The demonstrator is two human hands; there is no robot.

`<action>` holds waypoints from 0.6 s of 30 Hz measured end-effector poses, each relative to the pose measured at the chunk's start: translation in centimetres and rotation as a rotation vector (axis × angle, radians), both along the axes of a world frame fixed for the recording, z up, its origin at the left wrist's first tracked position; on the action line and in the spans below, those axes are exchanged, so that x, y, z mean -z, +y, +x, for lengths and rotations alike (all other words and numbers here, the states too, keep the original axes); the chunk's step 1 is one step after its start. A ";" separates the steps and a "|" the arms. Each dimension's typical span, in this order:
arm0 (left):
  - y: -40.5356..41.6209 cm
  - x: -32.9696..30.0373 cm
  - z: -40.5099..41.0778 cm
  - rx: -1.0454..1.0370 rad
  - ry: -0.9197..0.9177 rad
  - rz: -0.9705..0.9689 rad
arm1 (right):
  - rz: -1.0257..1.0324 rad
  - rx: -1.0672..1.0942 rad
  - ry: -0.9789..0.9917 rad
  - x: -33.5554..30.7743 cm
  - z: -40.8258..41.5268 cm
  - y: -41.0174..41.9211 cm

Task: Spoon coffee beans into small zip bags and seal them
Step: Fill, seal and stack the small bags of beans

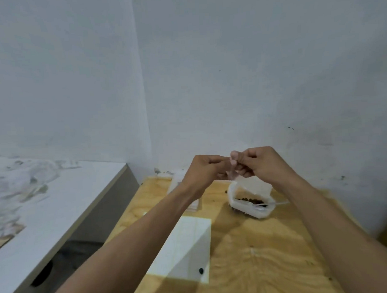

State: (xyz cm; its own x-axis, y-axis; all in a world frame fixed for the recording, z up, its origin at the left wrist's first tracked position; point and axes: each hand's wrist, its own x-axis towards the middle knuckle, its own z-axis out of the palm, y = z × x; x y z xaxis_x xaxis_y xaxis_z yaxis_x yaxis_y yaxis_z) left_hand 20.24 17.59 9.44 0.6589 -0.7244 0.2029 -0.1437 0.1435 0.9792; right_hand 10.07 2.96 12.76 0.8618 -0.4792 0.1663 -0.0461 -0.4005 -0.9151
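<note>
Both hands raised over tabletop | left hand and right hand pinching small clear zip bag between fingertips | bag above bean container | thin, limp, slippery film; best held at top zip edge.

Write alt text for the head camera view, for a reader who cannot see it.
Both hands, left hand and right hand, meet above a wooden table and pinch a small clear zip bag between them. Below sits a white tub of coffee beans with a plastic spoon resting in it.
</note>
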 end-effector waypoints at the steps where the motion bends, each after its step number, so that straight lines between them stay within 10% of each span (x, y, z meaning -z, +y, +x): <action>1: 0.2 0.1 0.4 0.011 0.030 -0.003 | 0.016 -0.016 0.001 0.1 0.2 0.0; 11: -1.2 1.2 0.6 -0.388 0.088 0.013 | 0.046 0.070 0.109 1.0 1.8 0.8; 18: -0.9 1.1 -0.1 -0.213 -0.583 0.233 | 0.015 0.149 0.124 0.7 1.6 -0.9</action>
